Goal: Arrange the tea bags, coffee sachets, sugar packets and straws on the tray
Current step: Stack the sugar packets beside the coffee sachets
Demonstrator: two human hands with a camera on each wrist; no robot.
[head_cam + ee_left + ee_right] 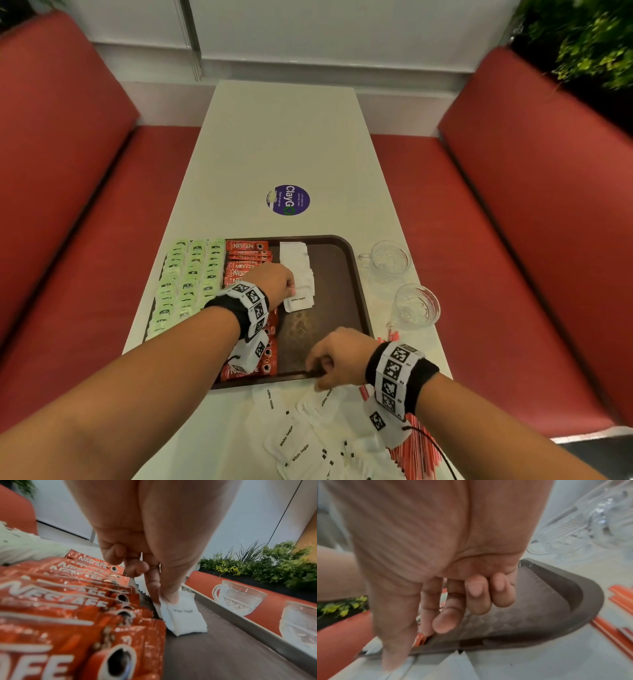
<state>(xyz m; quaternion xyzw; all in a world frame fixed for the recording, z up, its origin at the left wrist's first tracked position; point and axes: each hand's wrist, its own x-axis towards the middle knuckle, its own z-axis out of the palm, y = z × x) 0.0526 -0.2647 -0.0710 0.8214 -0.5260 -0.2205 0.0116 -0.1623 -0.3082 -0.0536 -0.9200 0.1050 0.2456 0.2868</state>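
A brown tray (356, 270) holds green tea bags (188, 281) at the left, red coffee sachets (246, 255) in the middle and a column of white sugar packets (294, 257). My left hand (291, 289) pinches the nearest sugar packet (299, 301) of that column between thumb and forefinger (152, 588), its end on the tray floor (223, 649). My right hand (320, 377) hovers over the tray's near rim (539, 632) with its fingers curled. Its thumb (393, 655) touches a loose sugar packet (325, 397) on the table. Red straws (414, 448) lie under my right wrist.
Several loose sugar packets (298, 442) lie on the table in front of the tray. Two glass cups (388, 258) (416, 305) stand right of it. A round purple sticker (288, 200) marks the white table. Red benches flank both sides.
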